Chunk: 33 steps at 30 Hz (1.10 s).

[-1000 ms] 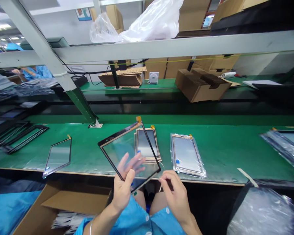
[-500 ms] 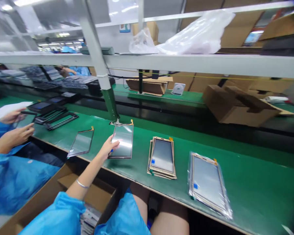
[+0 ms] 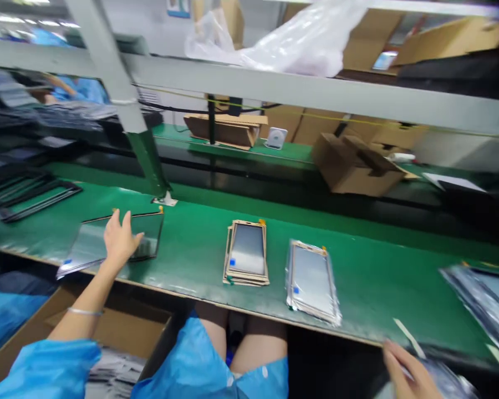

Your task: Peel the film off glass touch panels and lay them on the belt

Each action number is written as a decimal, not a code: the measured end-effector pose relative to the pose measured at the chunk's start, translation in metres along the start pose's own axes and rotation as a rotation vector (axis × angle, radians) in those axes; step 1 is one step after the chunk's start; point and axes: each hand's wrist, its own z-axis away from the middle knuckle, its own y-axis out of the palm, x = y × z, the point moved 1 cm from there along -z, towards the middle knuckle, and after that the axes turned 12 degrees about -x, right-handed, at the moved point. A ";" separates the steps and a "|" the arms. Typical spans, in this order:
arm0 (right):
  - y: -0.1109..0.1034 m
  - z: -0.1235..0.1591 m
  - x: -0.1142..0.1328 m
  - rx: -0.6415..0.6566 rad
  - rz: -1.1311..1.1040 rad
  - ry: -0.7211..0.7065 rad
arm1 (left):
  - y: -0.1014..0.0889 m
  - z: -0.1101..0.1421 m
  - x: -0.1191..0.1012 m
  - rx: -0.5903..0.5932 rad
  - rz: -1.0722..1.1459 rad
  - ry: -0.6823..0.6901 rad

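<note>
My left hand is at the left, its fingers spread over two thin glass touch panels. One glass panel has a blue tab at its near corner; the other panel lies partly under my hand, with a dark edge and a yellow connector. My right hand shows at the bottom right edge, blurred and partly cut off. Beside it is a clear plastic-wrapped item, and whether my fingers grip it is unclear.
A stack of framed panels and a plastic-wrapped panel pack lie on the green bench. More wrapped panels lie at right. Black frames are at far left. A post rises from the bench; a cardboard box stands below.
The glass panel my left hand was holding is down beside the other one, and the fingers have spread. My right hand has come into view. The view has turned right and down.
</note>
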 end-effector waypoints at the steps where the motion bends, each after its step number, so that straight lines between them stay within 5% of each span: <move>1: 0.004 0.000 -0.003 -0.010 0.022 0.021 | 0.017 0.013 -0.012 0.045 0.030 0.066; 3: 0.029 -0.007 -0.005 -0.006 0.029 0.055 | 0.059 0.055 -0.042 0.234 0.121 0.187; 5: 0.063 -0.018 -0.005 -0.004 0.017 0.071 | 0.106 0.115 -0.072 0.623 0.365 0.249; 7: 0.089 -0.026 -0.004 -0.024 0.025 0.072 | 0.148 0.178 -0.097 0.843 0.434 0.257; 10: 0.102 -0.028 -0.007 -0.044 0.031 0.068 | 0.197 0.247 -0.119 1.062 0.489 0.142; 12: 0.099 -0.022 -0.011 -0.048 0.024 0.068 | 0.216 0.268 -0.123 1.119 0.505 0.029; 20: 0.100 -0.002 -0.006 -0.042 0.005 0.052 | 0.231 0.266 -0.121 1.175 0.488 -0.304; 33: 0.089 0.021 0.019 0.129 -0.074 0.104 | 0.240 0.263 -0.143 1.121 0.474 -0.371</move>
